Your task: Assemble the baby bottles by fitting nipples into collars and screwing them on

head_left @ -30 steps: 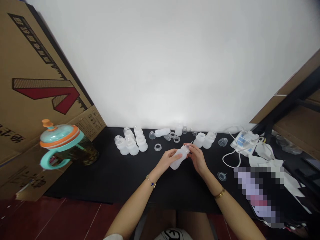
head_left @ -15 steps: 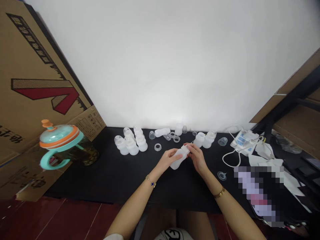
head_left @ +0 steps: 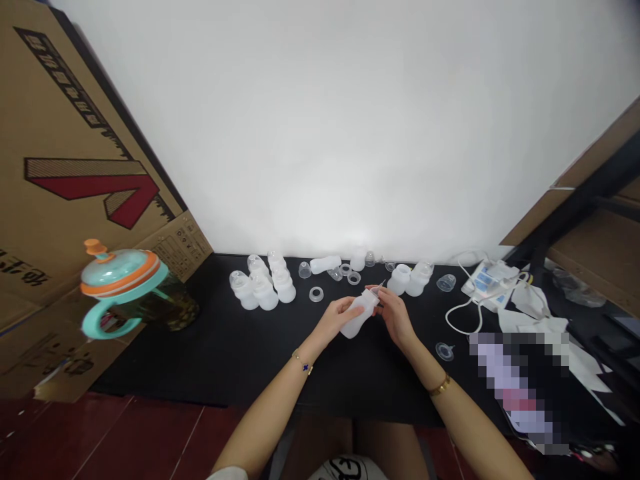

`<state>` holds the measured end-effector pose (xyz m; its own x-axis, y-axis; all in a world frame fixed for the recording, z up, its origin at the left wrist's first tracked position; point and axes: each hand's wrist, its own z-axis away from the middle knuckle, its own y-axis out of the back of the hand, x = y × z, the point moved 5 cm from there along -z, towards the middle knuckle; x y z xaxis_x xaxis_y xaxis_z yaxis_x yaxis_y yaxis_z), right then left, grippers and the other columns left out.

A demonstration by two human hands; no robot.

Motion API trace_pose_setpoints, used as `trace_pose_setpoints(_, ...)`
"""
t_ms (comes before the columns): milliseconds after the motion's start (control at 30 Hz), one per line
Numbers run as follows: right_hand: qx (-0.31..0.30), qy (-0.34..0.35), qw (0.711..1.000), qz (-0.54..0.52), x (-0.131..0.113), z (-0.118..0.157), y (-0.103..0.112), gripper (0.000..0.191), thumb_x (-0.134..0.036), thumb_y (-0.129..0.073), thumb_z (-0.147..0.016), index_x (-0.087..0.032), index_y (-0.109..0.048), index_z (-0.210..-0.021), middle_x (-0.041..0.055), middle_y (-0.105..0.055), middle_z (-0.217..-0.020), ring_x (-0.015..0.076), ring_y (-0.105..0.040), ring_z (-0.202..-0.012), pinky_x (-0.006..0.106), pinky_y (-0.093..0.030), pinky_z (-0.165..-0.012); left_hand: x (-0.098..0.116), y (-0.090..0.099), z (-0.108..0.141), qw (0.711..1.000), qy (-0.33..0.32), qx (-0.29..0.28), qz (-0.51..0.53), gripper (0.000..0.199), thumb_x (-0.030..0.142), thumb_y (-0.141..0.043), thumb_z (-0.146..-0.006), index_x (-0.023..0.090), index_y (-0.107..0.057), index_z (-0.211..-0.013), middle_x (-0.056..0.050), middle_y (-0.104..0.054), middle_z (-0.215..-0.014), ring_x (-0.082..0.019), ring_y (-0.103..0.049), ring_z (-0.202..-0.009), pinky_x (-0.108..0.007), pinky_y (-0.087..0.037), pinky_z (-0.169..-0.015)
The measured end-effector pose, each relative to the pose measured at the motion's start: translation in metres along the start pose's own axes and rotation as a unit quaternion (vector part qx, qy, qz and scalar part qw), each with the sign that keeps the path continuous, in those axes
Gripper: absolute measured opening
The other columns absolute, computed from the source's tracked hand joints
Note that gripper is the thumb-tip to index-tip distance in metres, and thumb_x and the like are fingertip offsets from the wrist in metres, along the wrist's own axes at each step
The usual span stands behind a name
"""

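My left hand (head_left: 336, 319) is wrapped round a white baby bottle (head_left: 354, 324), which leans with its neck up and to the right. At the bottle's mouth, the fingers of my right hand (head_left: 395, 315) pinch a clear silicone nipple (head_left: 378, 289) whose thin tip points up and right. Whether it is seated in the neck is hard to make out. Another clear nipple (head_left: 445, 351) lies on the black table to the right of my right hand. Just beyond that hand stand an open white bottle (head_left: 399, 280) and a capped bottle (head_left: 420, 280).
Several capped bottles (head_left: 264, 293) stand in a group at left. Along the wall lie a white bottle (head_left: 325, 265), ring collars (head_left: 316, 294) and clear caps (head_left: 446, 283). A large teal-handled jug (head_left: 125, 287) is at far left; a white power strip (head_left: 491, 283) with cables lies right.
The nipple's thin tip now shows above my right fingers at the bottle's mouth. Both hands and the bottle stay almost where they were.
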<state>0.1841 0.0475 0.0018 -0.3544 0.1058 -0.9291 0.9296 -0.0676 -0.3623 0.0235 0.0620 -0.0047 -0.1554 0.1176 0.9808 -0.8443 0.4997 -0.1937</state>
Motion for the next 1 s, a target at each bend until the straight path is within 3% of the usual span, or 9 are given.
trace_pose_setpoints(667,0.030,-0.006,1.000,-0.004,-0.0027,0.0005,-0.0009,0.025,-0.045,-0.082,-0.074,-0.022,-0.077,-0.082,0.0061,-0.071,-0.103,0.0202,-0.059,-0.080,0.028,-0.046,-0.056,0.0032,-0.0018,0.0023,1.000,0.001,-0.002,-0.006,0.049,0.050,-0.079,-0.076,0.013,-0.073,-0.109,-0.009,-0.075,-0.099,-0.022,-0.066,-0.085,-0.028,-0.044,-0.074)
trace_pose_setpoints(1000,0.006,-0.002,1.000,0.008,-0.0005,-0.0002,-0.0002,0.028,-0.046,-0.072,-0.084,-0.022,-0.079,-0.096,0.0084,-0.070,-0.110,0.0227,-0.060,-0.085,0.029,-0.047,-0.057,0.0033,-0.0005,0.0016,1.000,0.002,0.001,-0.010,0.055,0.056,-0.078,-0.076,0.013,-0.074,-0.110,-0.010,-0.074,-0.101,-0.023,-0.066,-0.087,-0.029,-0.044,-0.074)
